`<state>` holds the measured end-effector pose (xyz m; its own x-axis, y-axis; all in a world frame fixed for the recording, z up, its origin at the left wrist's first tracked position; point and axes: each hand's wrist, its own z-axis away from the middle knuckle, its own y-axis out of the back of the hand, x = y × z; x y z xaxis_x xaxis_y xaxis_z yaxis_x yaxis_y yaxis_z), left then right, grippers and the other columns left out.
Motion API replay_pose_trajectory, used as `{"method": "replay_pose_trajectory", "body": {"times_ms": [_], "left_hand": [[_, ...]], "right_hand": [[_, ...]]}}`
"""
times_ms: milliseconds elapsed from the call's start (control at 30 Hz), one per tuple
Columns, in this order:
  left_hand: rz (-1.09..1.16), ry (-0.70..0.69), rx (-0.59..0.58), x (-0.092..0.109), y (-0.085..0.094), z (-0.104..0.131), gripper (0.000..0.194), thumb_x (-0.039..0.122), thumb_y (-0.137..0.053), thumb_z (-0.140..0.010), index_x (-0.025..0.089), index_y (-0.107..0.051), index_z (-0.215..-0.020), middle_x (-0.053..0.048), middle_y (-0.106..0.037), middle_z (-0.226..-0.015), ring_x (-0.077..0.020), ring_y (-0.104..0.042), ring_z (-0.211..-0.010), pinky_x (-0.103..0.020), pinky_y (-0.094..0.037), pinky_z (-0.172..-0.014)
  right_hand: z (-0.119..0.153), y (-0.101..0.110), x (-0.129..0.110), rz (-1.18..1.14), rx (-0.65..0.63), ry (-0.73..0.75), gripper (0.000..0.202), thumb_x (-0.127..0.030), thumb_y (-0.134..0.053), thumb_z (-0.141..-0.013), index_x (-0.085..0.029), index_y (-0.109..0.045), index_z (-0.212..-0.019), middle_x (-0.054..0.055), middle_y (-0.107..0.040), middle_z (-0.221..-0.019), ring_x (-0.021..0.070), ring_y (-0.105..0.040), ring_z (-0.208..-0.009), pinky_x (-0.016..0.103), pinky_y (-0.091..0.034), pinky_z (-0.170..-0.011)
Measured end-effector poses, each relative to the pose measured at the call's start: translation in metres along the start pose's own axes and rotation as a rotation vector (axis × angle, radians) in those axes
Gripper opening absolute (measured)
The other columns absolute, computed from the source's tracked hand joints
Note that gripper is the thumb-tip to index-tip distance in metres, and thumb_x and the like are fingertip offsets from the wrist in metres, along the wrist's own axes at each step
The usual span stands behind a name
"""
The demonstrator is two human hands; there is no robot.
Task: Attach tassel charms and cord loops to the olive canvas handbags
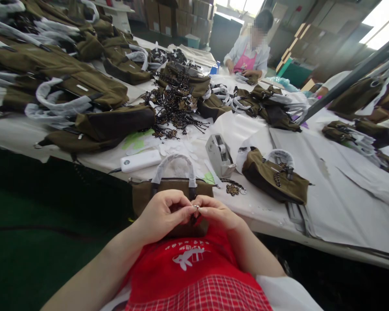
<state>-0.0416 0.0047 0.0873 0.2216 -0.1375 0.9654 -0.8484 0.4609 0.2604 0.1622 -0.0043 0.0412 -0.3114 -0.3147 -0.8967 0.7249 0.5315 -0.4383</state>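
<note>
Both of my hands meet in front of an olive-green handbag [142, 196] at the table's near edge. Its two handles [175, 160] are wrapped in white film. My left hand [165, 209] pinches a small metal ring [196, 207] between thumb and finger. From the other side my right hand [215, 211] pinches the same ring. Something dark hangs under the ring, mostly hidden by my fingers. Just right of the bag lies a leopard-print charm [233, 188] with a cord and a ring.
A tape dispenser [218, 153] and a white power bank [141, 161] lie beyond the bag. Another olive handbag [275, 177] rests to the right. Charms [178, 108] are heaped mid-table, and many handbags [68, 82] pile up at left. A co-worker [249, 52] stands across the table.
</note>
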Motion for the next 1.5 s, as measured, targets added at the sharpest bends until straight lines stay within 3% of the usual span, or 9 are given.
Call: {"method": "replay_pose_trajectory", "body": {"times_ms": [167,300,467,600,700,900,1133,1300,1500], "left_hand": [[0.103,0.005,0.003,-0.008,-0.005,0.002,0.023,0.033,-0.064,-0.088,0.016,-0.067,-0.072,-0.001,-0.067,-0.055,-0.013,-0.062,-0.051,-0.025,-0.052,-0.06],[0.288,0.041,0.057,-0.023,-0.021,-0.006,0.023,0.036,-0.062,-0.089,0.017,-0.064,-0.077,-0.001,-0.067,-0.056,-0.0156,-0.065,-0.048,-0.026,-0.054,-0.052],[0.26,0.061,0.357,-0.038,-0.046,-0.009,0.025,0.037,-0.064,-0.086,0.017,-0.062,-0.071,0.003,-0.06,-0.053,-0.0109,-0.056,-0.041,-0.022,-0.047,-0.044],[0.044,0.0,0.505,-0.044,-0.052,-0.009,0.024,0.034,-0.065,-0.086,0.017,-0.066,-0.07,0.0,-0.061,-0.062,-0.0115,-0.057,-0.056,-0.022,-0.046,-0.053],[-0.056,-0.071,0.472,-0.045,-0.048,-0.011,0.023,0.032,-0.064,-0.087,0.017,-0.068,-0.07,0.0,-0.061,-0.064,-0.0121,-0.057,-0.061,-0.023,-0.046,-0.06],[0.035,-0.055,0.367,-0.045,-0.043,-0.015,0.023,0.034,-0.061,-0.089,0.017,-0.066,-0.074,0.0,-0.059,-0.065,-0.0114,-0.057,-0.056,-0.021,-0.047,-0.051],[-0.079,-0.016,0.376,-0.043,-0.04,-0.023,0.024,0.036,-0.06,-0.089,0.017,-0.067,-0.076,-0.001,-0.062,-0.065,-0.0125,-0.057,-0.059,-0.023,-0.047,-0.058],[-0.185,-0.017,0.321,-0.039,-0.027,-0.032,0.03,0.039,-0.056,-0.089,0.017,-0.064,-0.072,-0.002,-0.064,-0.065,-0.0137,-0.058,-0.061,-0.022,-0.045,-0.056],[0.07,0.125,0.168,-0.038,-0.014,-0.036,0.035,0.051,-0.057,-0.087,0.018,-0.063,-0.08,0.0,-0.064,-0.059,-0.0131,-0.061,-0.052,-0.021,-0.051,-0.05]], "right_hand": [[0.003,-0.013,0.017,-0.307,0.024,-0.129,0.038,-0.051,-0.073,-0.078,-0.018,-0.055,-0.085,0.002,-0.067,-0.071,0.0168,-0.064,-0.06,0.027,-0.051,-0.058],[-0.005,-0.022,0.024,-0.338,0.241,-0.036,0.034,-0.049,-0.066,-0.083,-0.02,-0.05,-0.077,-0.001,-0.062,-0.057,0.0129,-0.055,-0.043,0.019,-0.039,-0.038],[-0.01,-0.018,0.033,-0.327,0.394,-0.039,0.032,-0.051,-0.063,-0.083,-0.02,-0.054,-0.082,-0.002,-0.059,-0.061,0.0128,-0.053,-0.05,0.022,-0.042,-0.044],[-0.002,-0.009,0.034,-0.031,0.472,0.054,0.023,-0.04,-0.067,-0.083,-0.021,-0.06,-0.093,-0.002,-0.06,-0.078,0.0128,-0.054,-0.067,0.023,-0.046,-0.062],[0.002,-0.002,0.032,0.121,0.466,0.107,0.022,-0.036,-0.067,-0.083,-0.02,-0.063,-0.097,-0.001,-0.061,-0.085,0.0142,-0.054,-0.076,0.024,-0.046,-0.069],[-0.003,0.0,0.027,-0.252,0.427,-0.008,0.023,-0.042,-0.066,-0.085,-0.021,-0.057,-0.089,-0.001,-0.065,-0.075,0.0154,-0.061,-0.064,0.028,-0.053,-0.062],[-0.003,-0.002,0.018,-0.341,0.313,-0.078,0.031,-0.045,-0.069,-0.082,-0.02,-0.055,-0.094,0.0,-0.067,-0.073,0.0162,-0.065,-0.058,0.029,-0.056,-0.057],[0.0,0.004,0.018,-0.154,0.399,-0.042,0.037,-0.041,-0.076,-0.077,-0.02,-0.058,-0.101,0.0,-0.069,-0.084,0.0148,-0.066,-0.068,0.027,-0.056,-0.064],[0.002,0.016,0.01,0.375,0.484,0.068,0.02,-0.036,-0.078,-0.075,-0.019,-0.068,-0.08,-0.001,-0.066,-0.075,0.0138,-0.058,-0.07,0.025,-0.047,-0.065]]}}
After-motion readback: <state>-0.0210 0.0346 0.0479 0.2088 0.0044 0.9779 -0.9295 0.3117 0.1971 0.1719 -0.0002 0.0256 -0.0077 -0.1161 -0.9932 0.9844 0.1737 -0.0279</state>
